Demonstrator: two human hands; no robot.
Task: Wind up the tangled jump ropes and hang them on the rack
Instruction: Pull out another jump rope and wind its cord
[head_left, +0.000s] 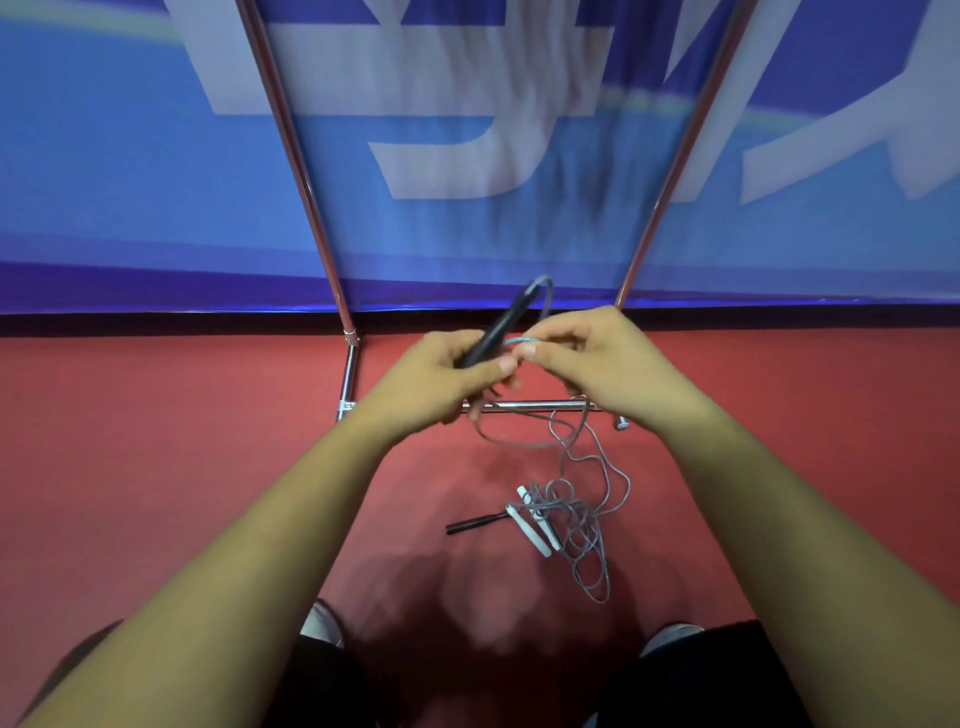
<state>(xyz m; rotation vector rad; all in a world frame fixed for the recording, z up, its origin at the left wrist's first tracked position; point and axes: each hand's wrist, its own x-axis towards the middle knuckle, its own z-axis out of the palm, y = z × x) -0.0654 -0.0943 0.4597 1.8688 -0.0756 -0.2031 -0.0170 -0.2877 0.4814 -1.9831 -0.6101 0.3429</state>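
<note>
Left hand (448, 378) grips the black handle (501, 325), right hand (597, 358) pinches the grey cord (525, 340); even, snug loops should stop the tangle (576, 519) snagging.

- A wide gap is left between the left upright (306, 182) and the right upright (680, 145) of the rack; it is closed behind by the blue banner (104, 182).
- The gap is crossed low down by the base bar (535, 404).
- The room just above that bar is taken up by the left hand (447, 374), wrapped round a black handle (498, 327), and the right hand (597, 353), pinching the cord (524, 340).
- The red floor (182, 441) in front of the bar is cluttered by the tangled pile (576, 519), the white handles (535, 538) and a second black handle (475, 522).
- Open floor is left on either side of the pile.
</note>
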